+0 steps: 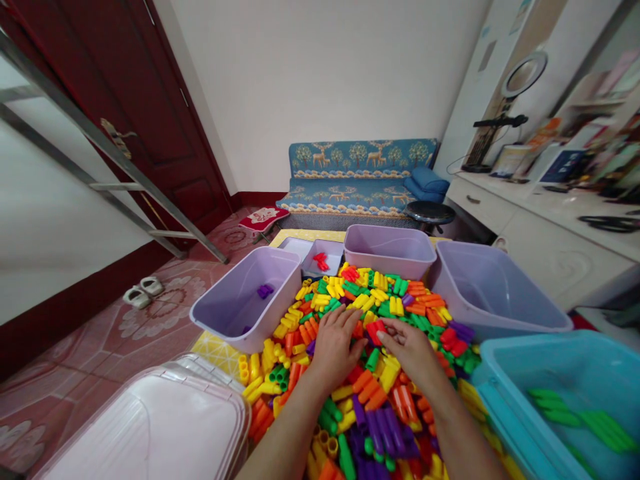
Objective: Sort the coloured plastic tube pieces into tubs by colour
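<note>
The right hand [407, 343] pinches a red block [375, 332] between thumb and fingers, just above the middle of the pile [373, 390]. The left hand [336, 343] lies palm down on the pile, beside that block, its fingers slightly spread; whether it grips anything beneath them I cannot tell. The two hands are near each other but apart.

The pile is a loose heap of yellow, orange, green, red and purple blocks, many of them joined tubes. A yellow cloth [216, 352] shows at its left edge. Left of the pile stands a lilac tub [215, 313] with a few purple blocks [265, 291] inside. At the pile's far left is a small tray [336, 251] holding red blocks [321, 261]. A second lilac tub [390, 252] stands at the pile's far edge, and a third [500, 287] at its far right. Right of the pile, nearer the person, a blue tub [575, 360] holds green blocks [607, 428]. Clear lids [165, 427] lie stacked at the pile's near left.

Well beyond the pile are a sofa [360, 193] and a black stool [430, 212].
</note>
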`<state>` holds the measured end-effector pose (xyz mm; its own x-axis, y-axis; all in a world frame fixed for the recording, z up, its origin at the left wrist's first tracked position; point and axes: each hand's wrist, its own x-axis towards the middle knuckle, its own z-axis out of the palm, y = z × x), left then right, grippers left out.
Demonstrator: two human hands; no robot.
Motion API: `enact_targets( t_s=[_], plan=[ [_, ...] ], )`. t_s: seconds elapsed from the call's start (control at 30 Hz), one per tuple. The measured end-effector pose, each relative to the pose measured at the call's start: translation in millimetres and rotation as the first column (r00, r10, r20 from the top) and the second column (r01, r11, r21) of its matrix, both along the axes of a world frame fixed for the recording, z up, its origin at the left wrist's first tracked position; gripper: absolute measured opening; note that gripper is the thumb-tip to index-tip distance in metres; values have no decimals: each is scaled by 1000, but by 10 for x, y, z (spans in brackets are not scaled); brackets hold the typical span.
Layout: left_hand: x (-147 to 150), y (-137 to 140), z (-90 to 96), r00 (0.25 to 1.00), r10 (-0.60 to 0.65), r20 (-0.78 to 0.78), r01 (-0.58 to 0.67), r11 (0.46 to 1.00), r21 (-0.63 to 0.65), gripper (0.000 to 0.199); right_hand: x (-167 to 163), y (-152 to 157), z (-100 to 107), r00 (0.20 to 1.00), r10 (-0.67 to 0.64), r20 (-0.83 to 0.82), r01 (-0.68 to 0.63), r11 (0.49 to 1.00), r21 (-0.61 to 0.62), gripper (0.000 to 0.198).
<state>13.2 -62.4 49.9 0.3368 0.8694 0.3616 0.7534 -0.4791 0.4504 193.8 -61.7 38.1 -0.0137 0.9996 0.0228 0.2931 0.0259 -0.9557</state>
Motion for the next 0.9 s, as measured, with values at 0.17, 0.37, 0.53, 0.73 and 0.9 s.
enact_targets(
  t_s=[0.17, 0.37, 0.53, 0.73, 0.9],
  plan=[
    [-3, 6, -21, 1000, -6, 6, 6, 1000, 2, 55, 65, 124, 219, 912, -82, 401, 1, 980, 199, 30],
    [-9, 9, -24, 1000, -2, 6, 2, 1000, -1, 54, 215, 585, 424, 668, -454, 589, 160, 861, 482, 36],
    [-8, 14, -33, 1000, 6, 8, -6, 1000, 2, 54, 204, 791, 346, 546, -362, 756, 159, 930, 330, 46],
    [-7, 13, -33, 1000, 2, 20, -2, 1000, 4, 60, 78, 581, 304, 588, -230, 776, 20, 963, 270, 32],
    [-18, 5, -2, 999, -12, 41, 11, 1000, 2, 57, -111, 335, 251, 913, -108, 393, 13, 972, 237, 35]
  ],
)
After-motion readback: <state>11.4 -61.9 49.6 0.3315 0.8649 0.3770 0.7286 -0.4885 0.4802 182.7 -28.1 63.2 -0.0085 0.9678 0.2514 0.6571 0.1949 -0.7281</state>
